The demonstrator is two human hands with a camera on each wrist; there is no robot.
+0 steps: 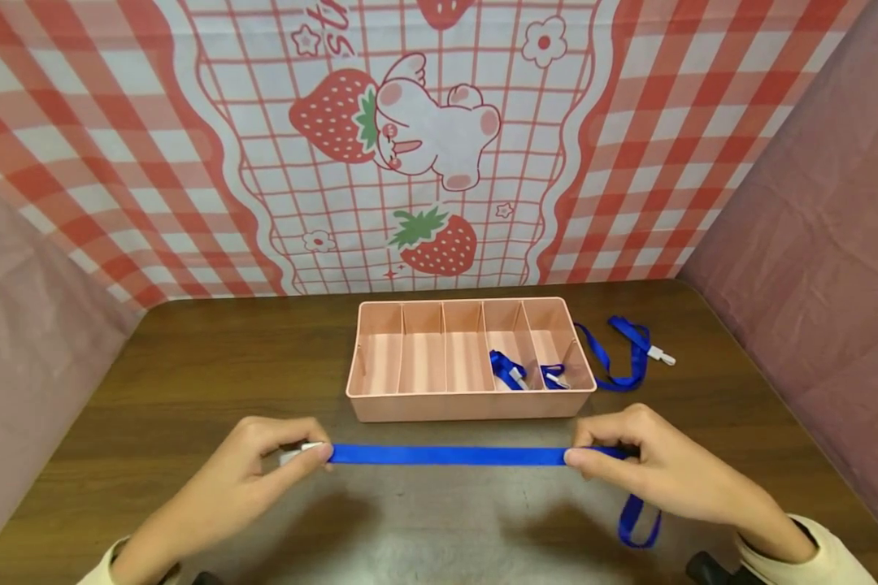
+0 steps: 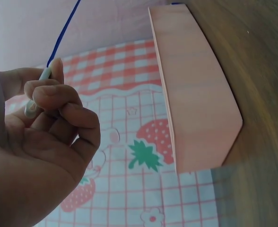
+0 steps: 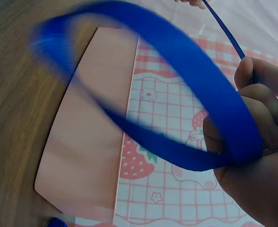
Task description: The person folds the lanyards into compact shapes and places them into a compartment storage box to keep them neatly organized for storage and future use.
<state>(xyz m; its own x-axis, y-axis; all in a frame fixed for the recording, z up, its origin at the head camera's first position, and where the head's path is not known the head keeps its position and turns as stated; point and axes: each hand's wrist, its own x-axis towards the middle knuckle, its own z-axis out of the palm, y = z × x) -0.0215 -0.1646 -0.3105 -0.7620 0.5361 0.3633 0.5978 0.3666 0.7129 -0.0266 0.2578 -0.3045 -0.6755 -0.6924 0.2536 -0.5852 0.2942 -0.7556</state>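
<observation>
A blue lanyard (image 1: 446, 456) is stretched level between both hands, in front of the pink box. My left hand (image 1: 263, 463) pinches its end by the white clip (image 2: 44, 74), which pokes out behind the thumb and fingertips. At the other side my right hand (image 1: 651, 467) pinches the strap between thumb and fingers. From the right hand the rest of the strap hangs in a loop (image 1: 640, 524). Up close in the right wrist view that blue loop (image 3: 177, 52) swings out from the palm, partly blurred.
Behind the hands stands a pink box (image 1: 468, 406) with several compartments. The two rightmost hold folded blue lanyards (image 1: 508, 370) with white clips. Another blue lanyard (image 1: 636, 357) lies loose on the wooden table (image 1: 249, 357), right of the box. A strawberry-patterned cloth (image 1: 439, 227) hangs at the back.
</observation>
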